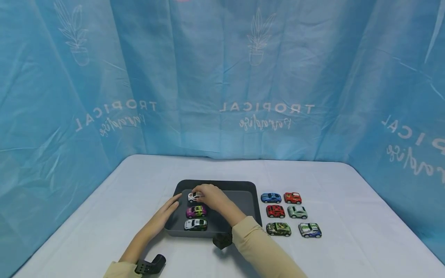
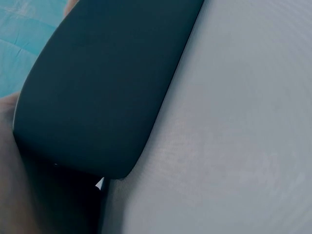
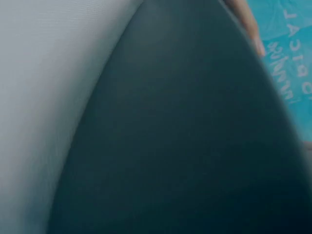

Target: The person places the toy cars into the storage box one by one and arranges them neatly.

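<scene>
In the head view my right hand [image 1: 213,197] pinches a white toy car [image 1: 192,197] at the back left of the dark grey tray [image 1: 240,220]; its fingers cover part of the car. Nearer in the tray's left part sit a purple-and-green toy car [image 1: 196,211] and a white-and-black toy car [image 1: 195,224]. My left hand [image 1: 160,217] lies along the tray's left rim, fingers fairly straight. The tray's dark outer wall [image 2: 107,87] fills much of the left wrist view. The same wall [image 3: 165,122] dominates the right wrist view, with fingertips [image 3: 259,46] beyond its edge.
Right of the tray, several toy cars stand in two columns: blue [image 1: 271,197], red [image 1: 292,198], another red [image 1: 276,211], pale green [image 1: 297,211], camouflage [image 1: 279,229] and white-green-blue [image 1: 310,230]. A white table [image 1: 347,247] lies beneath, with a blue curtain [image 1: 208,77] behind.
</scene>
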A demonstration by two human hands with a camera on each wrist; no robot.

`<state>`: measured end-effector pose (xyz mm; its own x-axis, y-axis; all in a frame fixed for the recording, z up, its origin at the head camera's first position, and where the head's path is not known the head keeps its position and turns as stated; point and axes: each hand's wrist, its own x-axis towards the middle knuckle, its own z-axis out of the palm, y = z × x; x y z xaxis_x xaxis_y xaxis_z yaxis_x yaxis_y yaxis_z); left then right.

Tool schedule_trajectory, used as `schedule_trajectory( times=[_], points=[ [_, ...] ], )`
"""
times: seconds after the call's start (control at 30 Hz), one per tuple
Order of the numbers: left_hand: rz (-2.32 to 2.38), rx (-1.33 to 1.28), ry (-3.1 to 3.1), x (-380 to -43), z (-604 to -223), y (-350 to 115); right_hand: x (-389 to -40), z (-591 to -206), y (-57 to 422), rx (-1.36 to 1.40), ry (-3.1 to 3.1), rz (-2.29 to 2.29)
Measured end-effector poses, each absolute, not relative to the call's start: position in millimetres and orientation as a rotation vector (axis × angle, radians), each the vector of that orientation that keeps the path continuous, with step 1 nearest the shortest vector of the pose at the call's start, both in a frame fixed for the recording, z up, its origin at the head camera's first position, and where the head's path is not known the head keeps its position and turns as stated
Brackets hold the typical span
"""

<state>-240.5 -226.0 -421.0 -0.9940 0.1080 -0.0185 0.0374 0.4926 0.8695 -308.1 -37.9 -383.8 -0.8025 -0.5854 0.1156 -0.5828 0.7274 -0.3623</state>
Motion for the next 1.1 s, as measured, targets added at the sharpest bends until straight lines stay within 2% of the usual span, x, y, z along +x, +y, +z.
schedule_trajectory(
  times=[0.53,1.1],
  points=[
    [1.530,0.108,2.653,-237,-419,-225,-312,-395,-47,-0.971,2.914,-0.462],
    [1.524,0.125,2.656,-241,-420,-225,-301,-383,-30,-0.979,2.833,-0.690]
  ],
)
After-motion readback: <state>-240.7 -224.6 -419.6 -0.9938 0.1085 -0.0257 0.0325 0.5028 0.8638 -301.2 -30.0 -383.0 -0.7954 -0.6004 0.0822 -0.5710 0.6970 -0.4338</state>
